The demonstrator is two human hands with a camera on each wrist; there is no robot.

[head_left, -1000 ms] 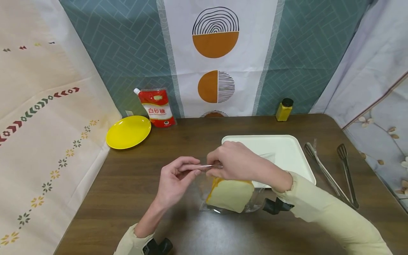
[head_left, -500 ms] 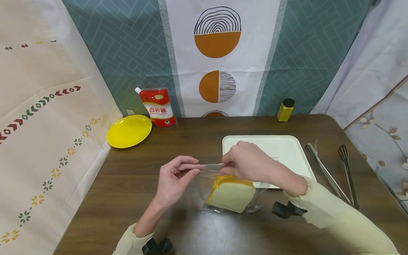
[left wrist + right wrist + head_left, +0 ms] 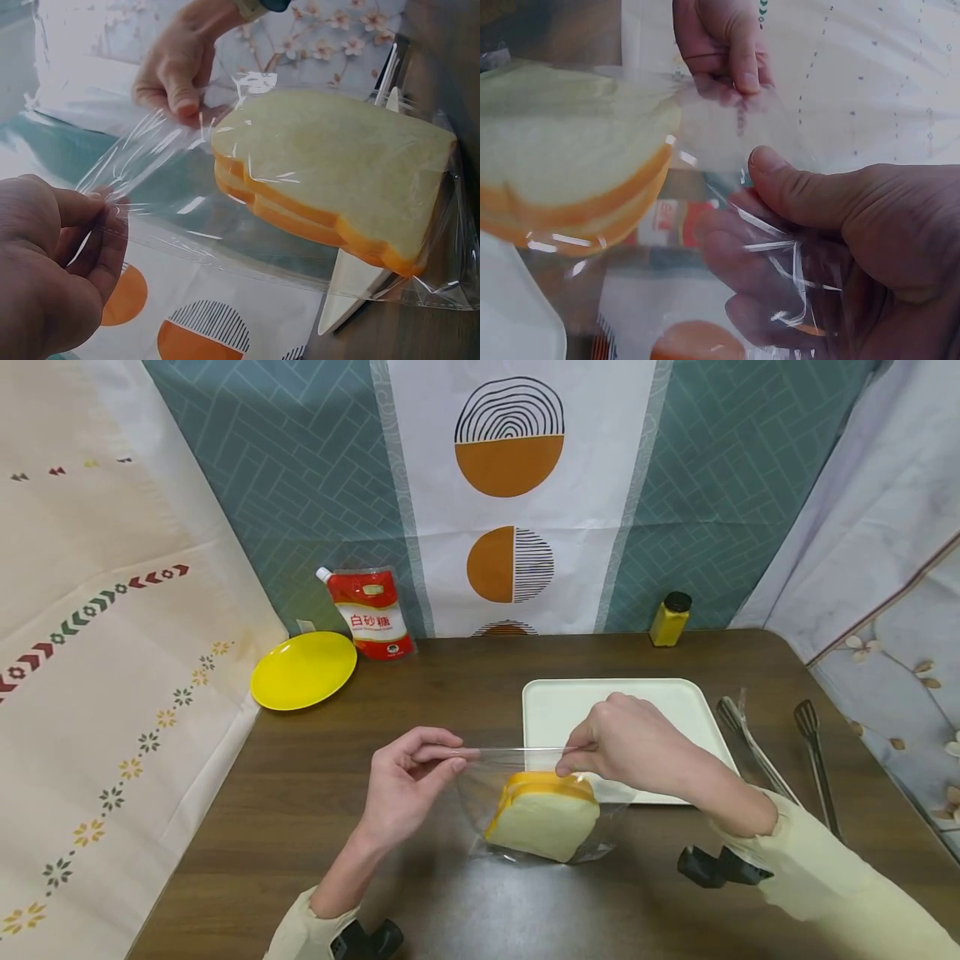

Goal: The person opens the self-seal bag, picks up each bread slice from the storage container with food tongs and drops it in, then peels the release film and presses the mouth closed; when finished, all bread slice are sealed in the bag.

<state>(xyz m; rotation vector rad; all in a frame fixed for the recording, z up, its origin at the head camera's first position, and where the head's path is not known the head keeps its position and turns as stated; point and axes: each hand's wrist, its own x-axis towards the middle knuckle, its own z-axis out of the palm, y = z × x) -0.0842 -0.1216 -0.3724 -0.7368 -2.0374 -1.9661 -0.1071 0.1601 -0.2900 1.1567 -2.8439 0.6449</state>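
Two bread slices with orange crusts lie stacked inside a clear plastic bag over the middle of the table. My left hand pinches one corner of the bag's mouth between thumb and fingers. At the other side of the mouth, my right hand pinches the film, so the edge runs taut between both hands. The left wrist view has the film gathered in creases at the left fingertips. Through the film, the right wrist view shows the curled fingers of my right hand.
A white tray lies behind the bag, partly covered by my right hand. Metal tongs rest to its right. Toward the back are a yellow plate, a red and white sugar pouch and a yellow bottle with a black cap.
My right hand has slid to the right along the bag's mouth, away from my left hand, and the edge between them has grown longer. The left hand stays nearly still.
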